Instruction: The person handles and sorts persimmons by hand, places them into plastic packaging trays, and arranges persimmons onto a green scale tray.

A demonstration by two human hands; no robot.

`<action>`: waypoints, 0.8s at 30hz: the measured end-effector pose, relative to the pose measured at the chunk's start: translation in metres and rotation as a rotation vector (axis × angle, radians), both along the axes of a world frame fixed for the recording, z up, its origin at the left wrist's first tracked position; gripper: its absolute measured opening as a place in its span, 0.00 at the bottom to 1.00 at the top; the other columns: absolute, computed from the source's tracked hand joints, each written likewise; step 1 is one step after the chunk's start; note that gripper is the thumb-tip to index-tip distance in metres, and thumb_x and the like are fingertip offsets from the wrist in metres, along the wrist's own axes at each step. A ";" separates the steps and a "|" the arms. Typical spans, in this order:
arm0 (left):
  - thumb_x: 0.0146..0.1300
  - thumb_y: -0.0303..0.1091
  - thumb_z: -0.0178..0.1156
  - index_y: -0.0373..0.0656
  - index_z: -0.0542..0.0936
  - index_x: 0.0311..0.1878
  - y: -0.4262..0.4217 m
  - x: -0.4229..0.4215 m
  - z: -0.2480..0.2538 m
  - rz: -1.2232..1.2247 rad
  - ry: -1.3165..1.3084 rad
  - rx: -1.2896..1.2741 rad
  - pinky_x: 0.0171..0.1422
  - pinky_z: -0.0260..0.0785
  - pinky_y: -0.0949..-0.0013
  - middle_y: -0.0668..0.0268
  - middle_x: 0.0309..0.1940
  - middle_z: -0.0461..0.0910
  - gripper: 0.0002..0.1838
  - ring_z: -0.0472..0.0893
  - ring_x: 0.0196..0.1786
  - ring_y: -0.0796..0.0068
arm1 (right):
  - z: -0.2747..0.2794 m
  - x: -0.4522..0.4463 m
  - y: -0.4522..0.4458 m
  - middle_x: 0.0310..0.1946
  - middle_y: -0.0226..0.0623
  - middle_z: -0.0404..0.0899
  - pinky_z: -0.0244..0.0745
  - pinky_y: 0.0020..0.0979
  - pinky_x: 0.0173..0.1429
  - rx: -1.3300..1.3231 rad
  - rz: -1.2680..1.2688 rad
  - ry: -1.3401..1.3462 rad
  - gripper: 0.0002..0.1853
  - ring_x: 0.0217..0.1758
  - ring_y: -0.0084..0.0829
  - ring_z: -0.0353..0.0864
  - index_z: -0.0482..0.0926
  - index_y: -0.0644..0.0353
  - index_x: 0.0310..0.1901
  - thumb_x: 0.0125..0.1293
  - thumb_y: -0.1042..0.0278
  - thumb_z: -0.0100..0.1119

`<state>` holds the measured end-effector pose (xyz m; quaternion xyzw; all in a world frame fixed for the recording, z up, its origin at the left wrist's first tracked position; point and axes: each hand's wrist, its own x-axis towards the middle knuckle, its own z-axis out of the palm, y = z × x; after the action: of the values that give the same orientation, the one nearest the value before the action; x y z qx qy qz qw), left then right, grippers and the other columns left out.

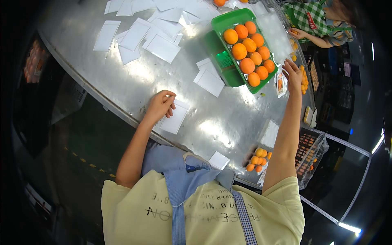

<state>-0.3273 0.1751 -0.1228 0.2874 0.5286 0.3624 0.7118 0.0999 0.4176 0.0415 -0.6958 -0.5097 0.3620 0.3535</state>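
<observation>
My left hand (161, 106) hangs just over a white card (175, 117) near the table's edge, its fingers curled and pressed together; whether anything is between them is too small to tell. My right hand (292, 74) is stretched out beyond the right side of a green tray (232, 77), fingers apart and nothing visible in them. Several oranges (250, 45) lie in rows in the tray, which sits tilted on the metal table (139, 81). Small printed cards (280, 84) lie between the tray and my right hand.
White cards (162, 48) are scattered over the table's far left. A clear pack of small orange fruit (259, 159) and a white stack (269, 134) stand near my right forearm. Yellow fruit (304, 79) lines the right edge. A co-worker's hand (298, 33) is at the upper right.
</observation>
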 end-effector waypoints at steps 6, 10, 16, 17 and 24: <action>0.70 0.32 0.51 0.36 0.73 0.48 0.004 0.002 -0.004 -0.014 -0.014 -0.029 0.17 0.65 0.76 0.62 0.23 0.76 0.10 0.75 0.17 0.77 | -0.009 -0.001 -0.006 0.39 0.32 0.80 0.74 0.23 0.42 0.070 0.029 0.019 0.16 0.39 0.22 0.79 0.79 0.63 0.50 0.62 0.66 0.62; 0.70 0.33 0.51 0.38 0.74 0.48 0.005 0.003 -0.003 -0.012 -0.007 -0.064 0.17 0.65 0.76 0.63 0.23 0.77 0.10 0.75 0.16 0.77 | 0.015 -0.037 -0.022 0.38 0.34 0.81 0.72 0.23 0.42 0.106 0.149 -0.093 0.16 0.39 0.22 0.79 0.78 0.65 0.49 0.62 0.67 0.59; 0.69 0.34 0.52 0.39 0.75 0.47 0.007 0.005 0.000 -0.019 0.029 -0.105 0.17 0.65 0.76 0.63 0.23 0.78 0.10 0.76 0.17 0.77 | 0.020 -0.039 -0.029 0.36 0.32 0.81 0.72 0.21 0.41 0.183 0.128 0.025 0.15 0.36 0.19 0.78 0.78 0.65 0.50 0.63 0.68 0.60; 0.69 0.34 0.52 0.39 0.75 0.47 0.007 0.006 0.000 -0.016 0.028 -0.108 0.17 0.65 0.77 0.62 0.23 0.78 0.10 0.76 0.17 0.77 | 0.019 -0.038 -0.030 0.36 0.32 0.81 0.72 0.21 0.40 0.184 0.112 0.043 0.15 0.35 0.19 0.78 0.78 0.66 0.49 0.63 0.68 0.60; 0.69 0.34 0.52 0.40 0.76 0.46 0.009 0.006 0.001 -0.009 0.038 -0.135 0.18 0.65 0.77 0.62 0.23 0.79 0.09 0.76 0.17 0.77 | 0.000 -0.027 -0.025 0.32 0.30 0.80 0.72 0.20 0.38 0.126 0.077 0.060 0.14 0.33 0.18 0.77 0.79 0.64 0.47 0.63 0.67 0.60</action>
<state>-0.3210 0.1842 -0.1217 0.2478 0.5641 0.3172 0.7209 0.0726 0.3929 0.0411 -0.6411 -0.5469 0.3633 0.3974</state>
